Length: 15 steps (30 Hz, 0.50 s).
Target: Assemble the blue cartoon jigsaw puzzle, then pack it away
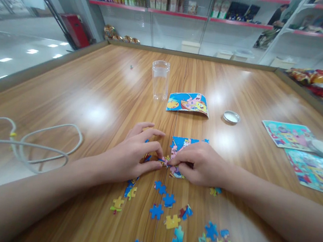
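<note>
In the middle of the table, a small pink and yellow puzzle piece (164, 161) sits between my two hands. My left hand (137, 152) pinches its left side with thumb and index finger, the other fingers raised and spread. From the right, my right hand (204, 163) grips the same piece, fingers curled and their tips partly hidden. Beneath and behind that hand lies a partly joined puzzle (179, 141), blue with pink figures. Loose pieces are scattered nearer to me, among them a blue piece (156, 211), a yellow piece (172, 222) and a light blue piece (178, 239).
Behind the puzzle stand a clear plastic jar (160, 81) and a curved picture card (188, 103). A round metal lid (231, 117) lies to their right. Picture sheets (317, 172) are at the right, a white cable (47, 151) at the left. Stocked shelves (176, 14) line the back.
</note>
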{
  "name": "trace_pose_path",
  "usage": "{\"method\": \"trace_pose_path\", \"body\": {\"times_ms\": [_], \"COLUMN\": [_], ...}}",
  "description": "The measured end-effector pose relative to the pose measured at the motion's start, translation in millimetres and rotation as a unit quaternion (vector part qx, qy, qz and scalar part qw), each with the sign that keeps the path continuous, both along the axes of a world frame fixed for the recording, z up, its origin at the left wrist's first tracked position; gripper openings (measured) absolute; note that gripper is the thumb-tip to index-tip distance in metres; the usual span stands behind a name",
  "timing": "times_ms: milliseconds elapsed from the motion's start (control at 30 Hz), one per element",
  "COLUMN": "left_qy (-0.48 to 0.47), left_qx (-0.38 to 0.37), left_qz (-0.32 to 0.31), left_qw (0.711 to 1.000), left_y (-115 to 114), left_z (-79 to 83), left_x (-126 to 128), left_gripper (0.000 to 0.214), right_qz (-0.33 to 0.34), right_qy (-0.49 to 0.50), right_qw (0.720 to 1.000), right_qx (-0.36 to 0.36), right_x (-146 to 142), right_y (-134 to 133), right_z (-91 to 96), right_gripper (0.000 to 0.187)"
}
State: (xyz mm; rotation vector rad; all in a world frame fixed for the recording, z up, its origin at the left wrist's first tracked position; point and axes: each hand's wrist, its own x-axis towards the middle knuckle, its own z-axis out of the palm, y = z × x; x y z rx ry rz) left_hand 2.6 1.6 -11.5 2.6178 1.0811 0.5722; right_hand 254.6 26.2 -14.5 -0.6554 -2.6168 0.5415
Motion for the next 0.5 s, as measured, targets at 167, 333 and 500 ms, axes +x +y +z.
{"method": "trace_pose_path", "body": {"times_ms": [167, 333, 500], "left_qy": [0.008, 0.012, 0.01], "left_qx": [0.013, 0.026, 0.043], "left_qz": [-0.01, -0.024, -0.023], "left_qw": [1.0, 0.999, 0.999], "left_y": [0.3, -0.1, 1.4], "left_z": [1.8, 3.2, 2.6], "left_x": [-1.6, -2.7, -4.6], "left_gripper": [0.014, 0.012, 0.009], "right_qz": [-0.001, 0.002, -0.002], "right_qy": [-0.009, -0.003, -0.004], "right_qw": [1.0, 1.0, 1.0], "right_qx": [-0.007, -0.009, -0.003], "right_x": [-0.3, -0.2, -0.7], "right_y": [-0.3, -0.3, -0.5], "right_z": [-0.4, -1.1, -1.0], "right_gripper": [0.024, 0.025, 0.026]}}
